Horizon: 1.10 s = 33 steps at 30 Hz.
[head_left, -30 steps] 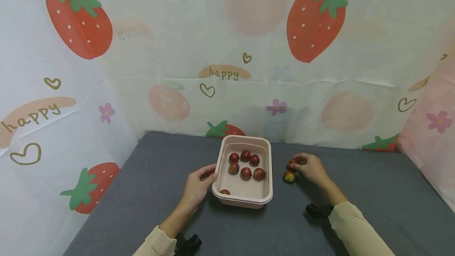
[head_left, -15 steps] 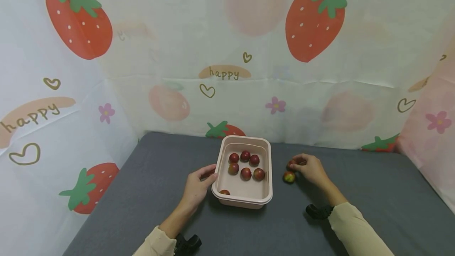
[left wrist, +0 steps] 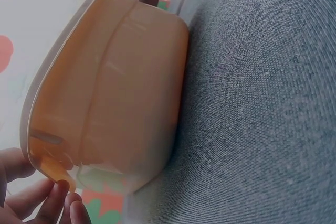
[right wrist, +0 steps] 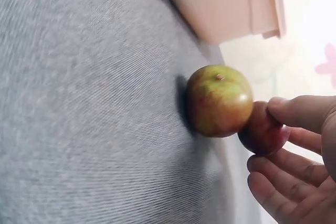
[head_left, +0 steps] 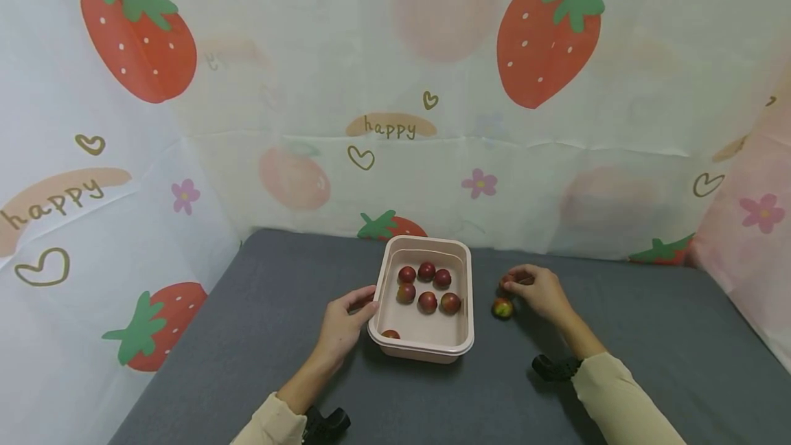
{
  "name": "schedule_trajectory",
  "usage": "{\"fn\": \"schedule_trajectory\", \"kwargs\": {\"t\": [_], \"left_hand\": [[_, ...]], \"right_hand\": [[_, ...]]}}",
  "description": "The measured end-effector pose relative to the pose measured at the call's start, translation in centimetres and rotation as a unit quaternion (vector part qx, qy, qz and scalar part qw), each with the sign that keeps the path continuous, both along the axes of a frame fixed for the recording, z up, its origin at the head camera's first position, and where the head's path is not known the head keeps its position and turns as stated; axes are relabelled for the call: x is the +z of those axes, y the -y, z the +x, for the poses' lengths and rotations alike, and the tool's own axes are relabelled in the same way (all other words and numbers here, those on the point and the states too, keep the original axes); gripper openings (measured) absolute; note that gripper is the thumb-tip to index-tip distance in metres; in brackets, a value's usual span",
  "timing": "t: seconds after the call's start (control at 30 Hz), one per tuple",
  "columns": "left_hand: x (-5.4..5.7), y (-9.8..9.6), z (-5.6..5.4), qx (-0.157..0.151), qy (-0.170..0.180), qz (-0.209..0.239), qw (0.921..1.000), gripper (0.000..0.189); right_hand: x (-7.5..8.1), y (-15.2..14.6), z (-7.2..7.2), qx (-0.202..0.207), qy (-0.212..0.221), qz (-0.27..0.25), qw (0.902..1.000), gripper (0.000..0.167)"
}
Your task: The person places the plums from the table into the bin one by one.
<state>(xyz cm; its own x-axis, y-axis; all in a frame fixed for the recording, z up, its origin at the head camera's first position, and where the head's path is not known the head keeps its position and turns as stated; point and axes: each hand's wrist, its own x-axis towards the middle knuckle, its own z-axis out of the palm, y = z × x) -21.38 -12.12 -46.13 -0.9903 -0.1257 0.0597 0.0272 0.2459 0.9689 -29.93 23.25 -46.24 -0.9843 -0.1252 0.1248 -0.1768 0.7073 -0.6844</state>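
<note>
A pale pink plastic box (head_left: 426, 347) stands on the grey cloth with several dark red plums (head_left: 428, 302) inside. My left hand (head_left: 336, 328) holds its left rim between thumb and fingers; in the left wrist view the fingers (left wrist: 52, 198) curl at the rim of the box (left wrist: 121, 77). Right of the box, my right hand (head_left: 540, 292) pinches a small red plum (right wrist: 262, 129) between thumb and fingers, partly hidden from the head view. A yellow-green and red plum (right wrist: 219, 100) lies on the cloth just in front of it, overlapping it in the right wrist view.
A grey cloth (head_left: 247, 362) covers the table. Behind it hangs a white curtain (head_left: 296, 88) printed with strawberries, hearts and flowers. Black straps with camera mounts (head_left: 556, 367) sit on both wrists, below light sleeves.
</note>
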Motion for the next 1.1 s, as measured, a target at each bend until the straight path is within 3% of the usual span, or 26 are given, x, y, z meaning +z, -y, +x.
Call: {"fn": "schedule_trajectory", "kwargs": {"t": [1.1], "left_hand": [[0.2, -0.2, 0.1, 0.007, 0.001, 0.001, 1.0, 0.032]], "right_hand": [[4.6, 1.8, 2.8, 0.049, -0.048, -0.055, 0.9962, 0.04]]}}
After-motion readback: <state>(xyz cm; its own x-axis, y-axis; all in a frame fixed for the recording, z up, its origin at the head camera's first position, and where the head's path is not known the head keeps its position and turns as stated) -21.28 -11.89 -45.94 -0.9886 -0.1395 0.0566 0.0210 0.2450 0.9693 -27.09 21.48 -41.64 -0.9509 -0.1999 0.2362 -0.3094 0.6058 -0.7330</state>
